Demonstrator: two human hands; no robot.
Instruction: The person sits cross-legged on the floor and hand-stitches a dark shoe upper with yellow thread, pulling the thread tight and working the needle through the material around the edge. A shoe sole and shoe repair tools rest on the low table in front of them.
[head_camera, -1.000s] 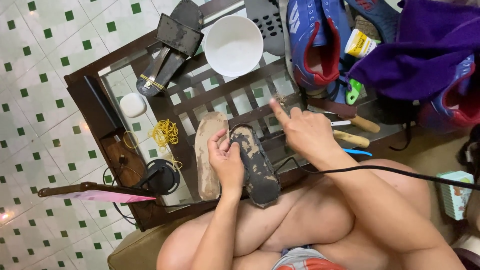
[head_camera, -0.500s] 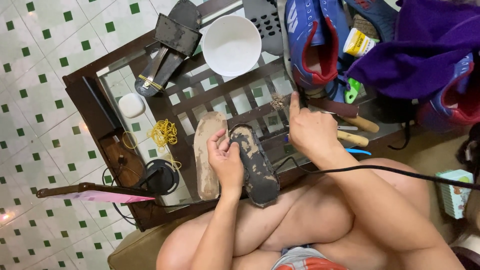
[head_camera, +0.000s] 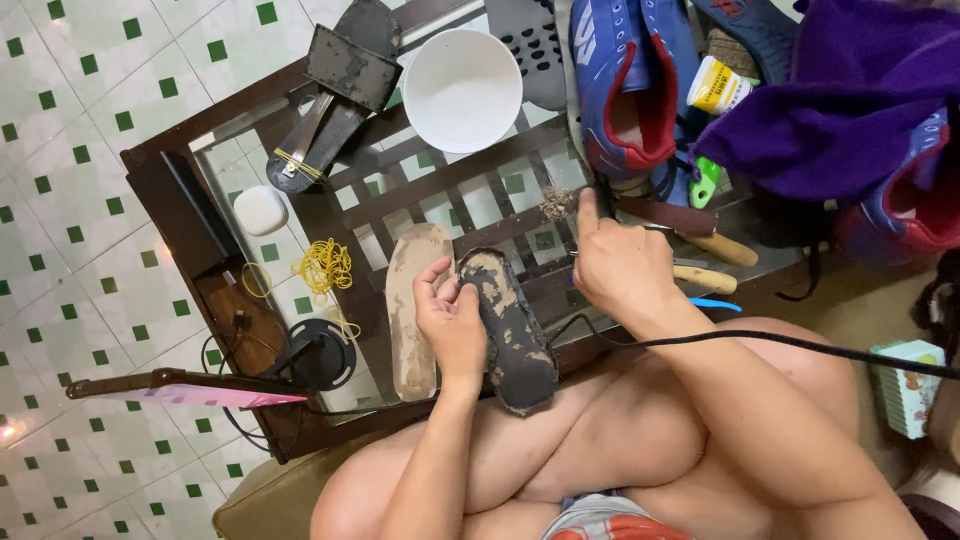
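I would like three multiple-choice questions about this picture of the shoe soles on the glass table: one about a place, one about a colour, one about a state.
1. Where is the white bowl?
A. on the table's far side
B. on the person's lap
C. on the floor

2. What colour are the rubber bands?
A. red
B. yellow
C. blue

3. What does the left hand do?
A. rests empty
B. holds the dark sole
C. lifts the bowl

Answers: 1 A, it stands on the glass beyond the soles. 2 B, the loose heap is yellow. 3 B, its fingers grip the sole's edge, beside the tan insole.
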